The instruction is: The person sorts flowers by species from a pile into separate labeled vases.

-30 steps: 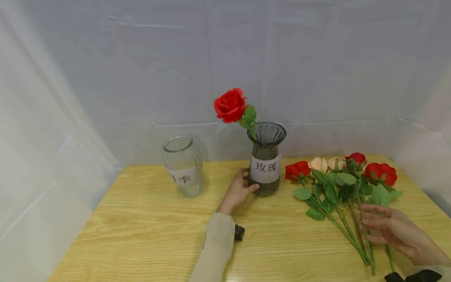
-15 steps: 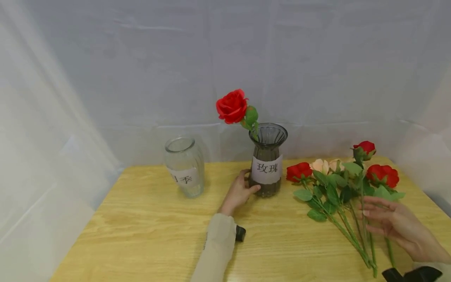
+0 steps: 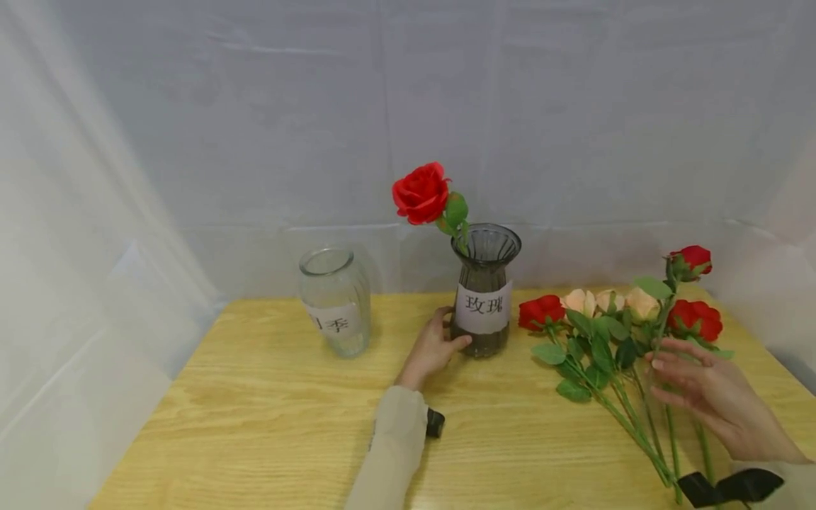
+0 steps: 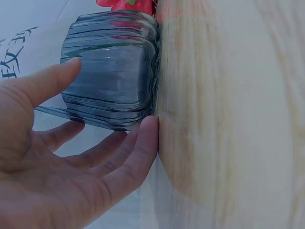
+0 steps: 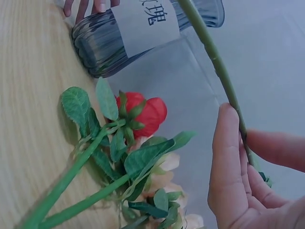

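My left hand (image 3: pixel 433 350) holds the lower part of a grey glass vase (image 3: pixel 486 344); the left wrist view shows the thumb on one side of the glass (image 4: pixel 109 71) and fingers on the other. A single red rose (image 3: pixel 421 194) leans left out of this vase, which bears a white label with Chinese characters. At the right, my right hand (image 3: pixel 714 397) pinches the green stem (image 5: pixel 214 59) of another red rose (image 3: pixel 693 261), raised and tilted above the other flowers. Its lower stem end is hard to make out.
A clear glass vase (image 3: pixel 351 344), labelled too, stands to the left with no flower in it. Red roses (image 3: pixel 540 310) and peach-coloured ones (image 3: pixel 579 302) lie at the right of the wooden table (image 3: pixel 268 418), stems toward me. A white sheet (image 3: pixel 287 142) hangs behind.
My right hand has lifted the red rose off the pile, its head moving up and right, and a peach flower behind has come into sight. The left hand stays at the grey vase.
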Motion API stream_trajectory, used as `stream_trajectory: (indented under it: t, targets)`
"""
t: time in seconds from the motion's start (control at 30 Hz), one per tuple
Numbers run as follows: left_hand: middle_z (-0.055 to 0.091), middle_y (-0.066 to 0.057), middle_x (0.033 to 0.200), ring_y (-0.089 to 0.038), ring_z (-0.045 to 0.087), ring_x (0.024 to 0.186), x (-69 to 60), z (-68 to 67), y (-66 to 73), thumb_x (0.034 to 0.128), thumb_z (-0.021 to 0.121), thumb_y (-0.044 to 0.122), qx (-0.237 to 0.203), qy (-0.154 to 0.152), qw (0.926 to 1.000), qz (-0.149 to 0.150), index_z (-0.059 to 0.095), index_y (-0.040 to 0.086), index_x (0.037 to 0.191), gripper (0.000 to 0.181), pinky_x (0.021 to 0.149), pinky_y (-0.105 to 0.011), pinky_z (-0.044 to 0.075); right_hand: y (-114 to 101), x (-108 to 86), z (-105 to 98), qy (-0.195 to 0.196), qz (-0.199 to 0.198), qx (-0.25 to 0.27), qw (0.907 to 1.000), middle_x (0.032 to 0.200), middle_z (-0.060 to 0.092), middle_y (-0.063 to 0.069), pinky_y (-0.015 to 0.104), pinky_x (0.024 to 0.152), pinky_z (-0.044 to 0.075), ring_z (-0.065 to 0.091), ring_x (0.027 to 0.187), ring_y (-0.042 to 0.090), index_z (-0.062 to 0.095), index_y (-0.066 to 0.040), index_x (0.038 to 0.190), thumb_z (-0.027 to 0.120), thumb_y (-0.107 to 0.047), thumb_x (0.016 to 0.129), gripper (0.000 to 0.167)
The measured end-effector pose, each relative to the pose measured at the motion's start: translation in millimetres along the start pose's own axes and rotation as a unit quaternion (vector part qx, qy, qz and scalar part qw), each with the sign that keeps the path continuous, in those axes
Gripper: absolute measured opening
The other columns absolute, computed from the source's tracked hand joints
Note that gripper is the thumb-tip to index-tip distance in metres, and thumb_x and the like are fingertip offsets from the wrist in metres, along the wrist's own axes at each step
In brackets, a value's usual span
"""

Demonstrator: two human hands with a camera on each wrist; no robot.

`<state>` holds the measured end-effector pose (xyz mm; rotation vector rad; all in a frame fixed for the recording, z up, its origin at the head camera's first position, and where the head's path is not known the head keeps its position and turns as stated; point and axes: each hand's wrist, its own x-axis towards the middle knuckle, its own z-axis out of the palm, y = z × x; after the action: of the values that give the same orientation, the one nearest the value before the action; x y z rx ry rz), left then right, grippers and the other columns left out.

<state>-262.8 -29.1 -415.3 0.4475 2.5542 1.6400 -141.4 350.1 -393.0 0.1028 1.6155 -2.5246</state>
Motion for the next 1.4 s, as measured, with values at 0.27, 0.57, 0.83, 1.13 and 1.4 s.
stream_trajectory:
  t: [0.27,0.57,0.83,1.13,1.4]
  targets:
    - [0.053,-0.033,0.134,-0.045,0.058,0.117,0.5,0.2,-0.9,0.0938,0.072,0.006,0.006,0.001,1.0,0.006,0.038,-0.01,0.147,0.065,0.096,-0.051,0.051,-8.0,4.9,8.6,0.045,0.02,-0.038,0.9981,0.106,0.064,-0.009,0.04,0.082,0.06,0.067,0.097,0.012,0.046,-0.022,0.128,0.054,-0.006,0.105,0.029]
    - [0.053,-0.033,0.134,-0.044,0.058,0.117,0.3,0.2,-1.6,0.0937,0.072,0.006,0.004,0.001,1.0,0.005,0.038,-0.01,0.147,0.065,0.096,-0.051,0.051,-10.9,9.2,26.6,0.074,0.006,0.018,0.9971,0.111,0.057,-0.005,0.037,0.086,0.058,0.064,0.099,0.011,0.037,-0.022,0.132,0.056,-0.003,0.103,0.039]
    - [0.052,-0.032,0.135,-0.044,0.058,0.117,0.7,0.4,-2.8,0.0938,0.072,0.006,0.004,0.001,1.0,0.006,0.038,-0.01,0.147,0.065,0.097,-0.051,0.05,-13.6,10.3,40.9,0.085,-0.007,0.093,0.992,0.104,0.058,-0.002,0.039,0.084,0.059,0.062,0.09,0.016,0.05,-0.019,0.12,0.056,0.0,0.102,0.027]
    - [0.052,-0.032,0.136,-0.043,0.058,0.118,1.1,-0.3,-2.2,0.0942,0.071,0.006,0.004,-0.001,1.0,0.002,0.038,-0.009,0.148,0.065,0.096,-0.051,0.05,-15.5,18.0,48.4,-0.008,-0.036,0.201,0.9788,0.101,0.06,0.005,0.047,0.085,0.058,0.064,0.091,0.026,0.061,-0.009,0.107,0.046,0.002,0.106,0.019]
    - [0.052,-0.032,0.136,-0.043,0.058,0.117,1.0,-0.3,-2.0,0.0943,0.071,0.007,0.012,-0.002,0.9999,0.007,0.038,-0.009,0.148,0.065,0.096,-0.051,0.05,-15.8,28.7,63.3,-0.037,-0.076,0.189,0.9783,0.092,0.06,0.006,0.045,0.08,0.059,0.063,0.084,0.026,0.06,-0.009,0.096,0.043,0.003,0.106,0.022]
